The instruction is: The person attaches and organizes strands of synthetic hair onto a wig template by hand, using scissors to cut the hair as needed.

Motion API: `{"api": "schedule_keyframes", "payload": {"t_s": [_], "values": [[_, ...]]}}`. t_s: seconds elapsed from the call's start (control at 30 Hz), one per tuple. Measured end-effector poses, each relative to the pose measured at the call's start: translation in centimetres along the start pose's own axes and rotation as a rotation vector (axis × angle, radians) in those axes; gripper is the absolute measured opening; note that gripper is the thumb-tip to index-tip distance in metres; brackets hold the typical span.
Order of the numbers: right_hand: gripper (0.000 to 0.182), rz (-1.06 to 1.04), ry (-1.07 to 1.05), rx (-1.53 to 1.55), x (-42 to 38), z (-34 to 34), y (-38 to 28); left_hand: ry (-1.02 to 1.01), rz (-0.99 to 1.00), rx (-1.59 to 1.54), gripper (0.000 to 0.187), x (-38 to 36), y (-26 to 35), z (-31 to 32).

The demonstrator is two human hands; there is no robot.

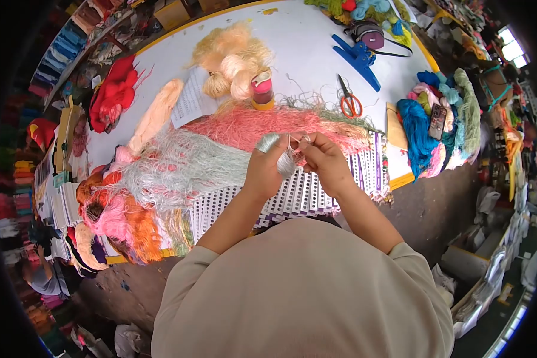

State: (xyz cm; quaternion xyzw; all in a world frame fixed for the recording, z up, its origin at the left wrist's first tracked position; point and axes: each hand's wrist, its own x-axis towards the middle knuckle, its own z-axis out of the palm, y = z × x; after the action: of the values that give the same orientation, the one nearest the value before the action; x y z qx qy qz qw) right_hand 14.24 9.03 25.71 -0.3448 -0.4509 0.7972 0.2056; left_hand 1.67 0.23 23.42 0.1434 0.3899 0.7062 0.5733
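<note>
Over the near part of the table, my left hand (pixel 265 169) is closed around a pale silvery skein of thread (pixel 268 142). Close beside it, my right hand (pixel 329 165) pinches a thin strand at the skein, fingertips together. Beneath and to the left spreads a loose heap of pale grey-green thread (pixel 191 161). Behind the hands lies a heap of coral-pink thread (pixel 238 130). White cards with rows of holes (pixel 289 200) lie side by side along the near edge, partly under the forearms.
Orange-handled scissors (pixel 351 106), a blue plastic clamp-like piece (pixel 359 61) and a pink-and-yellow spool (pixel 262 92) stand beyond the hands. Cream yarn (pixel 230 56) lies farther back. Coloured skeins with a phone (pixel 437 121) are at right. Orange and pink bundles (pixel 138 230) overhang the left edge.
</note>
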Motion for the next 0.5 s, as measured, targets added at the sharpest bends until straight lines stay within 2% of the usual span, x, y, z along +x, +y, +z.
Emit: {"api": "schedule_keyframes", "payload": {"t_s": [0.13, 0.23, 0.3, 0.37, 0.4, 0.47, 0.5], "values": [[0.009, 0.009, -0.015, 0.156, 0.7, -1.1, 0.5, -0.027, 0.014, -0.112, 0.043, 0.1, 0.1, -0.1], [0.011, 0.003, -0.033, 0.130, 0.9, -1.2, 0.7, -0.021, 0.029, -0.116, 0.046, 0.1, 0.3, 0.9], [0.010, 0.001, 0.010, -0.006, 0.6, -0.4, 0.3, -0.022, 0.042, -0.106, 0.048, 0.1, 0.1, 1.0], [0.009, 0.013, 0.002, -0.049, 0.5, -0.2, 0.2, -0.049, 0.072, 0.199, 0.049, 0.0, -0.2, 0.6], [0.009, 0.025, -0.007, -0.091, 0.4, -0.1, 0.2, -0.053, 0.069, 0.201, 0.049, -0.1, -0.3, 0.6], [0.010, 0.009, -0.003, -0.079, 0.6, -0.5, 0.8, -0.037, 0.142, 0.536, 0.044, -0.2, -0.3, 0.8], [0.010, -0.005, -0.003, -0.072, 0.7, -0.6, 1.0, -0.040, 0.142, 0.537, 0.044, -0.2, -0.2, 1.1]]}}
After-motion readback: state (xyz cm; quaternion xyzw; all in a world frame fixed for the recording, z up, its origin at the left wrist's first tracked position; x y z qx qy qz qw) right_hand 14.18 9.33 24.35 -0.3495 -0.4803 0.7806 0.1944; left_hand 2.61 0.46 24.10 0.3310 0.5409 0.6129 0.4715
